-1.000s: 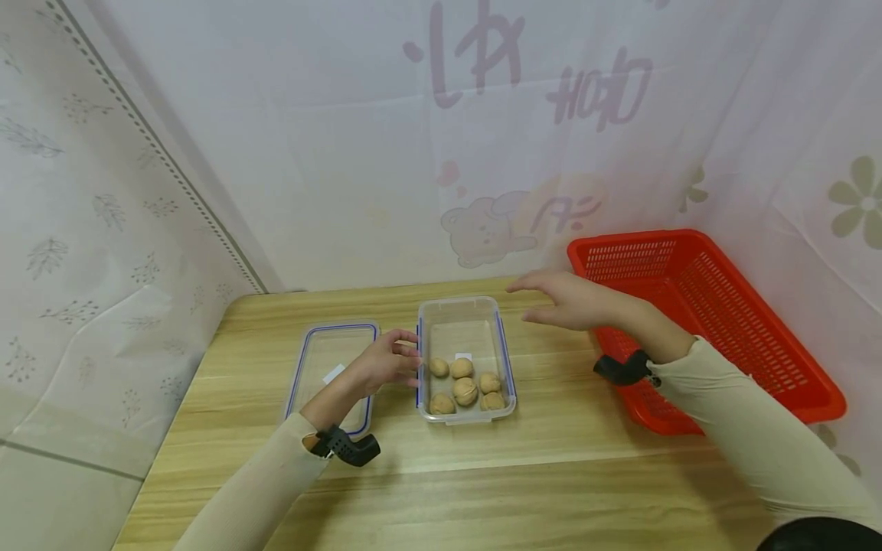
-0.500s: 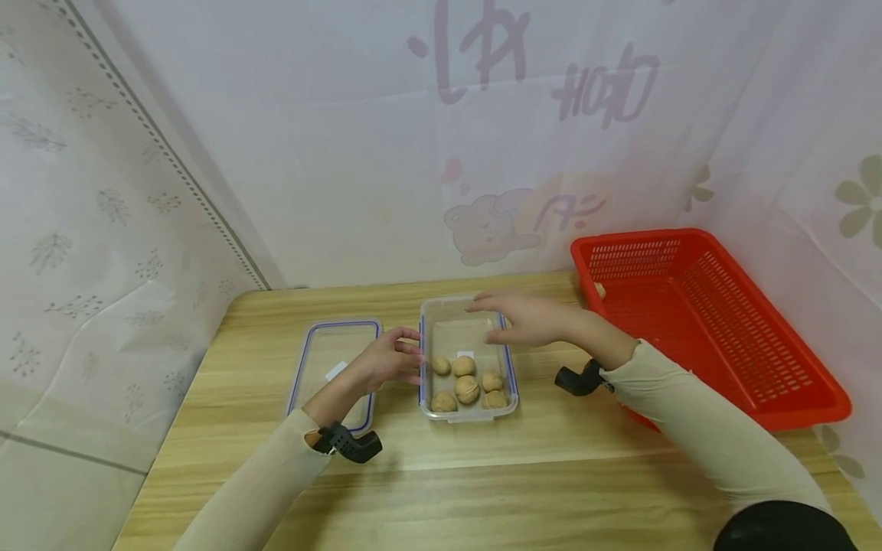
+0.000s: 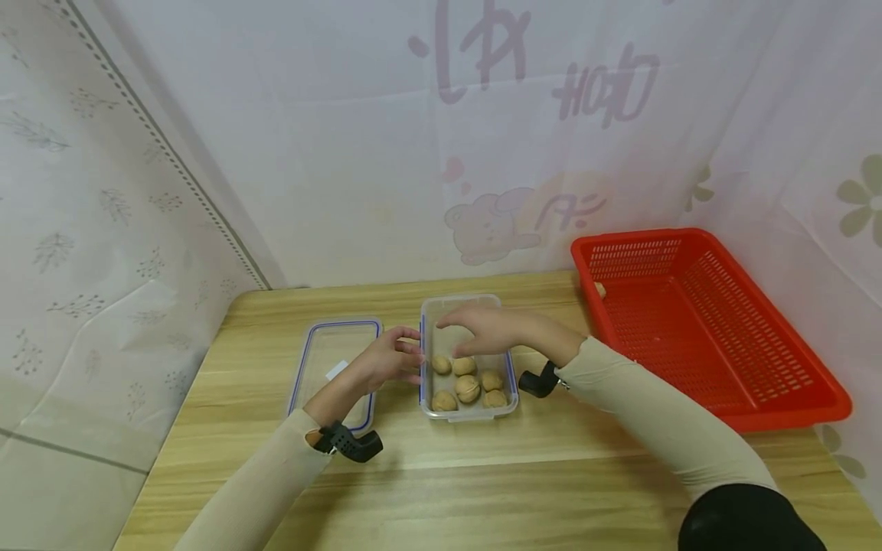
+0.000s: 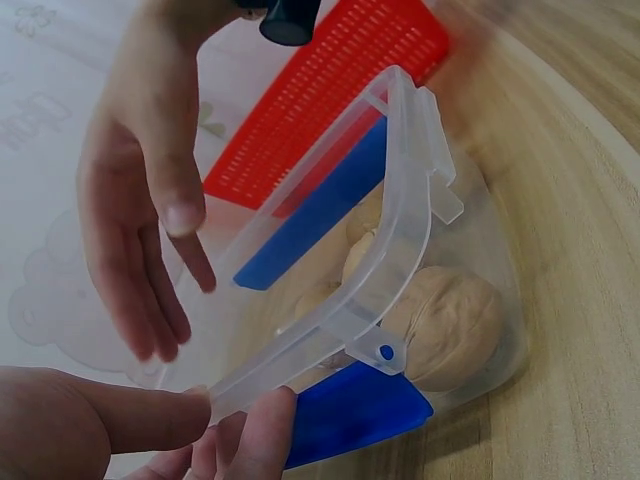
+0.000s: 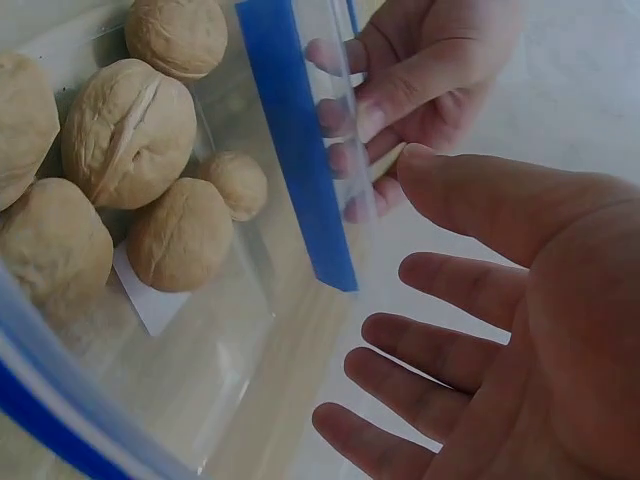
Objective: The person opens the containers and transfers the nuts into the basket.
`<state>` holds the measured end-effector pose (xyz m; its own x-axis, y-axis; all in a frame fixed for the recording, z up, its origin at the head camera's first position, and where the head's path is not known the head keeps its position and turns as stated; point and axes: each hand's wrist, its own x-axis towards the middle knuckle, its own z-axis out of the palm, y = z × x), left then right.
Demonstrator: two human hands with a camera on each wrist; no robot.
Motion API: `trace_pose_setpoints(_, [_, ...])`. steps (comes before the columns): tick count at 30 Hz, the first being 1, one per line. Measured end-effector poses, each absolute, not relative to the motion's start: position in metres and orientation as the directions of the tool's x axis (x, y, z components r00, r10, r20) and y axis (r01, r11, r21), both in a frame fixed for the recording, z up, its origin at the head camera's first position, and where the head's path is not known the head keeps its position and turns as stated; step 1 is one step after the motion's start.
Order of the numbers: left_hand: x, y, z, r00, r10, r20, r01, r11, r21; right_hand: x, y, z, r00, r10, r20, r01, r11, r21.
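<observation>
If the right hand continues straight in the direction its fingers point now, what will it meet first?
The right hand hovers open over the clear container, fingers pointing left. It would probably first meet the left hand holding the container's left wall, though depth is unclear.

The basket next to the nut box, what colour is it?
Red. The basket shows best in the head view, right of the clear box.

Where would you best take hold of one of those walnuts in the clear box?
From straight above: the clear box is open-topped and its walls block the sides. Pinch a walnut across its round middle; the right hand hovers there, open.
</observation>
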<state>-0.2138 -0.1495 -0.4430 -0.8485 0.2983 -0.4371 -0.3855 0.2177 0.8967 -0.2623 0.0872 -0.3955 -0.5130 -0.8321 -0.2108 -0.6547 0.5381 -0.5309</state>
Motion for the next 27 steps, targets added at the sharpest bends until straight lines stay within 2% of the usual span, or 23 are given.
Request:
trace_pose_setpoints(9, [-0.214, -0.15, -0.443, -0.844, 0.31, -0.438, -0.387, 0.214, 0.897, -0.272, 0.07, -0.41, -0.493, -0.829, -0.265, -0.618, 0.548, -0.564])
trace_pose_setpoints(20, [-0.215, -0.15, -0.445, -0.845, 0.31, -0.436, -0.388, 0.208, 0.898, -0.283, 0.06, -0.432, -0.489, -0.809, -0.327, -0.471, 0.56, -0.682])
trace_pose_setpoints(27, [-0.214, -0.15, -0.444, -0.846, 0.301, -0.44, -0.391, 0.211, 0.896, -0.281, 0.052, -0.441, -0.498, -0.804, -0.326, -0.513, 0.576, -0.637])
